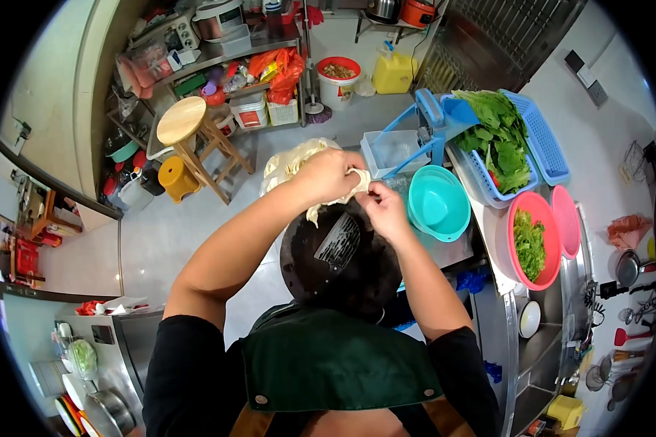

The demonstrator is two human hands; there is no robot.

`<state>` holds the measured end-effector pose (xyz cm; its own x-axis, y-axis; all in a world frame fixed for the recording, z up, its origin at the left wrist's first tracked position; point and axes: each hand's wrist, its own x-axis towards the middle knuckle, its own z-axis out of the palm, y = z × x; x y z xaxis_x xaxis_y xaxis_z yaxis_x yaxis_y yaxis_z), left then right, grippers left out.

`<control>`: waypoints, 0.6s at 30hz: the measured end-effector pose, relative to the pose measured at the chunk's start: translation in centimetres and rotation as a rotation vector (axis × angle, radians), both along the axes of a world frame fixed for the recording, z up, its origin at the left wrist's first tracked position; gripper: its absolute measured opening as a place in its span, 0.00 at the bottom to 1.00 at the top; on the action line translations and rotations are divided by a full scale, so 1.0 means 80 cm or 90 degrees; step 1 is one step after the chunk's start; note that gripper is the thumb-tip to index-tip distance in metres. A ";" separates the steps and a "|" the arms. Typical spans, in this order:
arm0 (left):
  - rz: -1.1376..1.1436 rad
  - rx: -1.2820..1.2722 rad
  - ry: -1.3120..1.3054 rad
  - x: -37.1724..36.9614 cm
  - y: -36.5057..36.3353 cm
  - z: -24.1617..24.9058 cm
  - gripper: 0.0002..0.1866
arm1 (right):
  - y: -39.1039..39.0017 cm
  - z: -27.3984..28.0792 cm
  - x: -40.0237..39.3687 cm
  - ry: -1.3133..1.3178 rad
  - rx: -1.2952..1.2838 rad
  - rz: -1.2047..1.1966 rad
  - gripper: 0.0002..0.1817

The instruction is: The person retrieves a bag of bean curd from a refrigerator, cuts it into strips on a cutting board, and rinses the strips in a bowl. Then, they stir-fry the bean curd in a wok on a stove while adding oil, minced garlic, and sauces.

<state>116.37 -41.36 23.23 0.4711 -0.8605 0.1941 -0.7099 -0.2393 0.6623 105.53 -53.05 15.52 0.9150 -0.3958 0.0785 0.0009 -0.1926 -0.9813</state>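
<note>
My left hand (326, 175) and my right hand (385, 207) meet over a dark round board (306, 255). Both pinch a pale, stretchy, folded piece (359, 183) that looks like dough or skin. More of this pale material (284, 162) lies in a clear bag or container just beyond my left hand, and a strip of it hangs down toward the board. A cleaver (337, 242) rests flat on the board, below my hands. To the right of my right hand stands a turquoise basin (439, 202).
Past my hands sit a clear plastic bin (392, 151) and a blue-handled device (431, 120). Leafy greens fill a blue basket (533, 175) at the right, near a pink bowl (514, 244) of chopped greens. A wooden stool (182, 121) stands at the left.
</note>
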 end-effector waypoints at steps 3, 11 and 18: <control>0.059 -0.064 0.035 -0.008 0.004 0.008 0.09 | -0.016 0.011 -0.013 -0.094 0.003 -0.038 0.07; 0.197 -0.040 0.006 -0.067 0.099 -0.090 0.07 | 0.000 -0.036 -0.059 0.066 -0.249 -0.021 0.18; -0.005 0.327 -0.032 -0.053 0.158 -0.193 0.14 | 0.029 -0.166 -0.137 0.294 -0.584 0.102 0.27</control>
